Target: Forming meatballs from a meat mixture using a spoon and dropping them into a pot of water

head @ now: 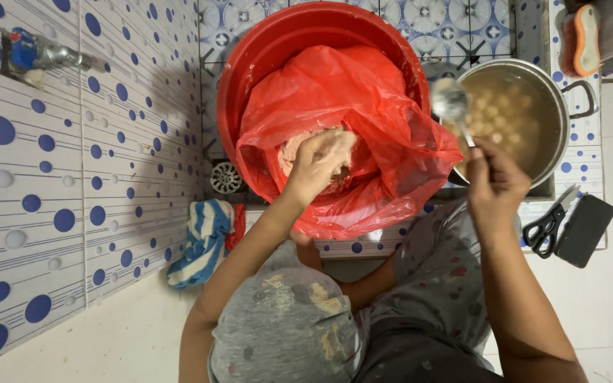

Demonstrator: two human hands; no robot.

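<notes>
The left hand (318,164) is closed in a squeeze on a lump of pale pink meat paste (294,150), fingers curled and smeared with it, inside a red plastic bag (363,106) that lines a big red basin (264,50). The bag seems to be there to keep the paste off the basin wall (its loose edge spills over the near rim). The right hand (494,186) pinches the handle of a metal spoon (451,103), fingers pressed together round it, with the bowl of the spoon held up between basin and pot. Just beside the basin on the right stands a steel pot (556,92) of cloudy water in which small pale balls (494,106) float, close enough for a short reach. Black scissors (549,225) and a dark flat case (584,230) lie by the pot on the tiled floor (576,159). A striped cloth (203,241) lies by the dotted wall (72,184), near a drain cover (225,177).
</notes>
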